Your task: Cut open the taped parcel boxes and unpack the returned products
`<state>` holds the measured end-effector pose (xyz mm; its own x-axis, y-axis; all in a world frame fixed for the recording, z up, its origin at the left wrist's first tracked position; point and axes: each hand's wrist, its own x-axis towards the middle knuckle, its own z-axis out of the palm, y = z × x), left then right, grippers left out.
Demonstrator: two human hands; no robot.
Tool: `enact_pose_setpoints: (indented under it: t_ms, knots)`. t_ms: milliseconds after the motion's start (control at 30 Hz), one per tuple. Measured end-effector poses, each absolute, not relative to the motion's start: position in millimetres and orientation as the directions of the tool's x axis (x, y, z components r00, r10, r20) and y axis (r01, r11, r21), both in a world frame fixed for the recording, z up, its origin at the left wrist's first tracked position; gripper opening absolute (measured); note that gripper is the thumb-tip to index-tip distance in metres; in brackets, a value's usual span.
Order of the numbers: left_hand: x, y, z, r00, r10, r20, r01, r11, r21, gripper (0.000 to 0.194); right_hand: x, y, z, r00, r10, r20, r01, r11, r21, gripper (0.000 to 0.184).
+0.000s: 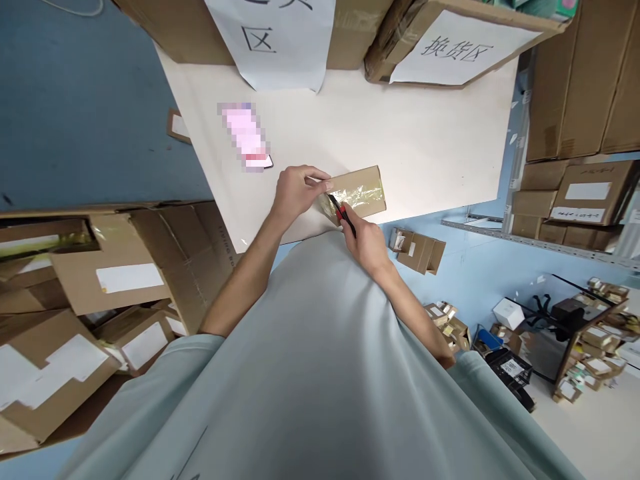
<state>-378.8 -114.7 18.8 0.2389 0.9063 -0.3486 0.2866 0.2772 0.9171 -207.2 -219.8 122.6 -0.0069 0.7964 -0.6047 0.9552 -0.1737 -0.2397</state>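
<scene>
A small cardboard box [361, 190] wrapped in clear tape lies near the front edge of a white table [410, 140]. My left hand [296, 191] is closed on the box's near left end, fingers curled over its top. My right hand [367, 241] grips a red and black cutter [342, 213] whose tip rests against the taped near side of the box.
A phone [249, 137] lies on the table to the left. Large cartons with paper signs [457, 47] stand at the table's far edge. More cartons [95, 287] pile on the left, shelves with boxes [580, 193] on the right, small packages [595, 347] below them.
</scene>
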Motion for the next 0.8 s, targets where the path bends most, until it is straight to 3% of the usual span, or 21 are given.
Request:
enact_pose_setpoints:
  t_ms: [200, 400, 800]
  knots:
    - [-377, -118, 19, 0.219, 0.911, -0.349, 0.281, 0.284, 0.917, 0.016, -234, -205, 146, 0.084, 0.713, -0.696, 0.982, -0.179, -0.066, 0.060]
    - [-375, -123, 17, 0.187, 0.919, -0.348, 0.295, 0.285, 0.912, 0.013, -244, -204, 153, 0.118, 0.652, -0.749, 0.988, -0.156, 0.020, 0.054]
    - [-372, -129, 24, 0.188, 0.915, -0.356, 0.320, 0.286, 0.903, 0.013, -236, -239, 162, 0.082, 0.602, -0.794, 0.992, -0.126, 0.007, 0.068]
